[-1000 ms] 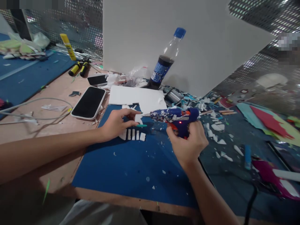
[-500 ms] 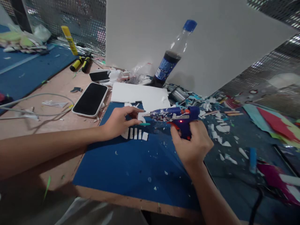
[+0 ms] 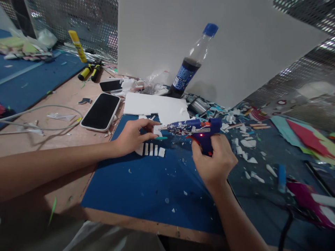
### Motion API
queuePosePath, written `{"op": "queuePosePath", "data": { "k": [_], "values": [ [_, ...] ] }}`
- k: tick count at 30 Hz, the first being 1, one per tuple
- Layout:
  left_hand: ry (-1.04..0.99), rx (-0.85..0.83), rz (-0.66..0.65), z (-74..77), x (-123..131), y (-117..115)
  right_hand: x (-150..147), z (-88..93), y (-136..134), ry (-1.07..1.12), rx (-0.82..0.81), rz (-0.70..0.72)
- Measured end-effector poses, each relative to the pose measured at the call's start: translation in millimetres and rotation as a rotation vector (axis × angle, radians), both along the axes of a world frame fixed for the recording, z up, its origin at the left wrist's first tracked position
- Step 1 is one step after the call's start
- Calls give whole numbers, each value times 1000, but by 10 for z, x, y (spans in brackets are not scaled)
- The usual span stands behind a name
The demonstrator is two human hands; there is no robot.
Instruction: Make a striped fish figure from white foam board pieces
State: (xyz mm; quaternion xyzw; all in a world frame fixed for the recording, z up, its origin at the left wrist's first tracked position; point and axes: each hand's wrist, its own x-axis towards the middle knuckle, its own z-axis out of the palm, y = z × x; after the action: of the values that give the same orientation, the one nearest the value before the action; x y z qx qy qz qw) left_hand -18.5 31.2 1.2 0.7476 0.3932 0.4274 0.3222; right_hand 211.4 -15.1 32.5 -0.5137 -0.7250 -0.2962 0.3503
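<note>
My left hand (image 3: 133, 137) pinches a small white piece (image 3: 157, 130) between thumb and fingers, above the blue mat (image 3: 146, 188). A green tip (image 3: 161, 138) shows just under that piece, at the thumb. My right hand (image 3: 216, 157) is wrapped round a blue glue gun (image 3: 195, 129) with a lit red light. The gun points left, and its nozzle is at the white piece; whether they touch is hard to tell. Several small white strips (image 3: 151, 149) lie in a row on the mat below my left hand.
A white sheet (image 3: 154, 104) lies behind my hands, with a leaning cola bottle (image 3: 184, 75) beyond it. To the left are a phone (image 3: 101, 111), a cable (image 3: 52, 106) and yellow-black pliers (image 3: 90, 70). White scraps (image 3: 248, 143) and coloured sheets (image 3: 311, 137) are on the right.
My right hand and the glue gun have shifted very slightly left. My left hand keeps its pinch on the white piece, almost unmoved.
</note>
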Motion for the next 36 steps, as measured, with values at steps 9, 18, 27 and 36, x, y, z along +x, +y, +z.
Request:
{"op": "queuePosePath", "data": {
  "k": [9,18,27,36],
  "values": [
    [11,2,8,-12,-15,-5,19,-9,-8,-8,-2,-21],
    [8,-10,16,-3,-2,-11,5,5,-2,-3,14,-11],
    [26,-6,23,-13,-7,-4,14,-8,-3,-1,5,-24],
    [37,-5,33,8,2,-11,12,-12,-2,14,13,2]
  ]
}}
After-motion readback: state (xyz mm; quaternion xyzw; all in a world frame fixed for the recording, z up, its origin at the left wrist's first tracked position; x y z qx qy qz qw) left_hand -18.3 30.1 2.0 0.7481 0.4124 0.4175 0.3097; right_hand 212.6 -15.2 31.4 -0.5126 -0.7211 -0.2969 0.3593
